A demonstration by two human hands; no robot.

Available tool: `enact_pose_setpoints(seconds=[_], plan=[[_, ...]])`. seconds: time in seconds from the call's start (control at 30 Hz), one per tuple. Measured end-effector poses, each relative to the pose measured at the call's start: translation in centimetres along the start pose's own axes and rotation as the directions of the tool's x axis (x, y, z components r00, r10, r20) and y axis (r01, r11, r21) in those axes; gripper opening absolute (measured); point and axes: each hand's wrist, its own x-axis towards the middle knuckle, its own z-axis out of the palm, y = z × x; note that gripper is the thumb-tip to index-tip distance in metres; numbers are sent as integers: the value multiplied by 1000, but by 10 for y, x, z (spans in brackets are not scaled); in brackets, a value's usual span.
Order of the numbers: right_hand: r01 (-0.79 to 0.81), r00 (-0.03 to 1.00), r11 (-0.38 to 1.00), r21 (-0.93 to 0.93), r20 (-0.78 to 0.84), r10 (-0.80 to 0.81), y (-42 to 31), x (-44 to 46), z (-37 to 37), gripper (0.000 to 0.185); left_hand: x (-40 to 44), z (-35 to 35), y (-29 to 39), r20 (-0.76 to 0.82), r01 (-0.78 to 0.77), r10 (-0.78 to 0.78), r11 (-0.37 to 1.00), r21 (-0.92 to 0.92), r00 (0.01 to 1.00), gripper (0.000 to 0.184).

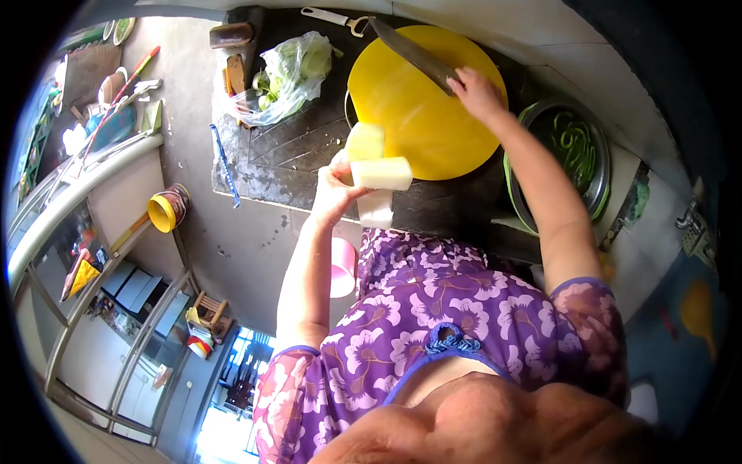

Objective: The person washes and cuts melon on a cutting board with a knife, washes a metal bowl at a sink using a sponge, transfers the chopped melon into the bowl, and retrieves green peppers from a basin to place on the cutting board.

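Note:
My right hand is closed round the handle of a kitchen knife, whose dark blade lies over the far part of a round yellow cutting board. At the board's near left edge my left hand grips a peeled, pale vegetable piece, its fingers wrapped round one end. A second pale piece sits right beside it, against the fingers. Whether the left hand also holds that second piece, I cannot tell.
Right of the board, a metal basin holds green peelings. A white-handled peeler lies behind. To the left are a plastic bag of green vegetables and a blue strip at the counter edge. A pink bucket stands below.

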Motion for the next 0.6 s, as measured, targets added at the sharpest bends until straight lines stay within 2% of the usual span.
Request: enact_pose_setpoints(seconds=[0.03,0.07,0.1,0.13,0.2,0.23,0.3,0.4,0.43,0.47,0.53,0.6], plan=[[69,996,997,44,-53,-67,26,12,5,32,1,1,1,30,17,-15,997,-77,999,37],[55,997,995,-84,61,-50,47,20,-1,43,-1,7,5,56,31,-22,987,-156,998,41],[-13,993,994,-109,113,25,53,24,-9,45,-3,11,9,60,20,-4,960,-278,998,49],[-76,981,988,-135,165,98,61,28,-12,48,-3,10,4,61,20,-1,949,-314,998,53],[-163,969,978,131,206,134,83,38,-8,51,-3,5,-7,53,16,5,922,-387,999,59],[-190,959,913,360,267,94,90,39,-11,52,-3,4,-10,31,6,7,912,-409,999,56],[-186,964,901,392,251,90,91,39,0,49,-4,0,-15,-8,-9,7,894,-448,1000,51],[-108,984,913,394,175,41,86,30,20,53,-6,-17,-48,-88,-21,-39,804,-594,995,57],[-88,986,920,382,164,27,80,21,25,54,0,-23,-45,-3,7,-12,714,-701,1000,65],[-67,988,927,369,151,11,74,12,28,55,-1,-19,-46,72,19,81,528,-849,994,63],[-41,989,902,429,148,-25,55,-14,35,54,-7,-7,-39,-97,-103,37,300,-948,995,64],[85,996,976,202,-15,-84,25,-43,39,38,0,-7,-65,-173,-188,141,106,-976,975,63]])
